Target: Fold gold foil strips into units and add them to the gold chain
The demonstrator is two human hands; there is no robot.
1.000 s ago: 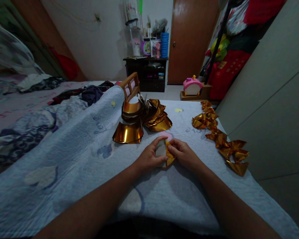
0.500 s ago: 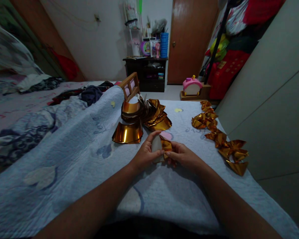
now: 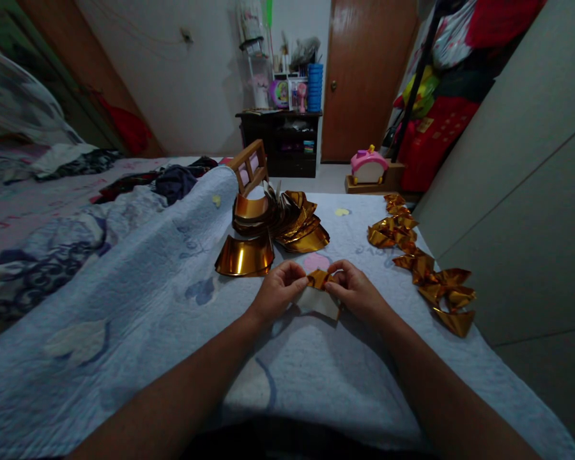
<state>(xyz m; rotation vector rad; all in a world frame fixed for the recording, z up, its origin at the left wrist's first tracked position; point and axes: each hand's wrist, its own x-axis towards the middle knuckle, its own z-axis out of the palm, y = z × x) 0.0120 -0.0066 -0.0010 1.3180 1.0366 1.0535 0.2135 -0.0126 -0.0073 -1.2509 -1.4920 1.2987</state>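
Between my hands is a sheet of gold foil paper (image 3: 319,303), its pale back facing me and a gold flap folded over along the far edge. My left hand (image 3: 282,289) pinches the left end of that fold with thumb and fingers. At the right end, my right hand (image 3: 355,289) grips it the same way. Beyond my hands lie fanned stacks of gold foil paper (image 3: 245,257), shiny side up. Over on the right, a row of folded gold foil pieces (image 3: 422,267) runs along the edge of the bed.
A blue patterned bedspread (image 3: 191,345) lies under everything. Behind the stacks stands a small wooden frame (image 3: 249,167). Farther back are a dark cabinet (image 3: 280,144), a pink toy (image 3: 368,167) and a wooden door (image 3: 368,76). A pale panel (image 3: 522,217) rises along the right.
The foil sheet has been turned so its gold fold lies across the far side and its pale part points toward me. My left hand has shifted from the sheet's side to the fold's end.
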